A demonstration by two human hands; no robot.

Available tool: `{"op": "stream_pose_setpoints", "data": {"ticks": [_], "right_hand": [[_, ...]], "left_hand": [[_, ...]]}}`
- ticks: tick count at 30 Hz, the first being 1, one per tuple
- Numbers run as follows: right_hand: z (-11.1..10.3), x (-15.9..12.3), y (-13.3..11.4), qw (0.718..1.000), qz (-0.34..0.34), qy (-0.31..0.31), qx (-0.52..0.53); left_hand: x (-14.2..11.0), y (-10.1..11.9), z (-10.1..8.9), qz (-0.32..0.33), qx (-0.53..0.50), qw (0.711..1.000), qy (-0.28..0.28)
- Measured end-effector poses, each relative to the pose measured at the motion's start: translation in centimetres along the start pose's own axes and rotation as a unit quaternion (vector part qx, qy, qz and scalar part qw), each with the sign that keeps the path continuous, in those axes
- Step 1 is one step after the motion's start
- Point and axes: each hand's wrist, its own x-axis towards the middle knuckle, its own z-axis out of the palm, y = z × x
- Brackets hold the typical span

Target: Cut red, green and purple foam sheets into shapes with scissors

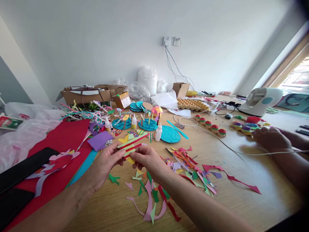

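And here's the striped paper, red and pale green, up between both hands over the near middle of the counter! My left hand pinches its left end, thumb on top; my right hand has the near right part nipped in its fingers. One piece or several overlapping? From here I can't tell. It looks feather-light, nothing to fight there, but thin: I'd expect it to bend easily, crease under a hard squeeze and tear if wrenched. Slippery? Hardly, I'd say; dry paper should grip well. Best hold, to my mind: light, flat pinches near the ends, no pressure on that slim far-right tip. Scraps lie nearer and to the right; a bottle stands beyond, beside the blue disc.
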Motion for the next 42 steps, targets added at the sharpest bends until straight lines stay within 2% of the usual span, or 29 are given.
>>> {"op": "stream_pose_setpoints", "data": {"ticks": [6, 10, 13, 19, 25, 27, 29, 30, 31, 32, 35, 38, 42], "right_hand": [[-0.1, 0.2, 0.5, 1.000, -0.006, -0.011, 0.002], [-0.1, 0.3, 0.9, 1.000, 0.016, -0.010, -0.024], [-0.2, 0.1, 1.3, 0.997, 0.052, -0.023, -0.060], [-0.4, -0.2, 2.2, 0.991, 0.087, -0.056, -0.084], [-0.8, 0.8, 1.8, 0.988, 0.121, -0.040, -0.083], [-1.5, 1.6, 1.1, 0.990, 0.119, -0.009, -0.080], [-2.6, 2.7, 0.5, 0.990, 0.099, 0.049, -0.084], [-3.3, 3.3, 0.2, 0.990, 0.090, 0.065, -0.084], [-3.9, 3.8, 0.1, 0.990, 0.083, 0.080, -0.085], [-4.6, 4.4, 0.0, 0.989, 0.076, 0.091, -0.085], [-5.9, 5.6, 0.0, 0.988, 0.066, 0.113, -0.080], [-6.3, 6.0, 0.2, 0.988, 0.062, 0.120, -0.070], [-6.4, 5.7, 0.3, 0.990, 0.057, 0.119, -0.053]], "left_hand": [[-0.2, -0.2, 0.1, -0.024, -0.075, 0.997, -0.016], [-0.8, -1.0, 0.2, -0.046, -0.116, 0.992, -0.010], [-1.4, -1.9, 0.4, -0.079, -0.097, 0.992, -0.030], [-1.9, -3.2, 0.3, -0.139, -0.066, 0.988, 0.011], [-2.2, -3.9, 0.0, -0.154, -0.112, 0.981, -0.032], [-1.8, -3.8, -0.3, -0.145, -0.057, 0.986, -0.061], [-0.6, -3.2, -0.8, -0.104, 0.103, 0.985, -0.086], [0.4, -2.8, -1.2, -0.048, 0.243, 0.965, -0.090], [1.6, -2.5, -1.6, 0.021, 0.394, 0.916, -0.068], [3.0, -2.2, -2.1, 0.049, 0.438, 0.896, -0.052], [7.6, -2.1, -3.0, 0.088, 0.515, 0.852, -0.032], [11.5, -3.5, -3.2, 0.104, 0.579, 0.808, -0.042], [14.5, -5.6, -2.9, 0.104, 0.631, 0.766, -0.068]]}}
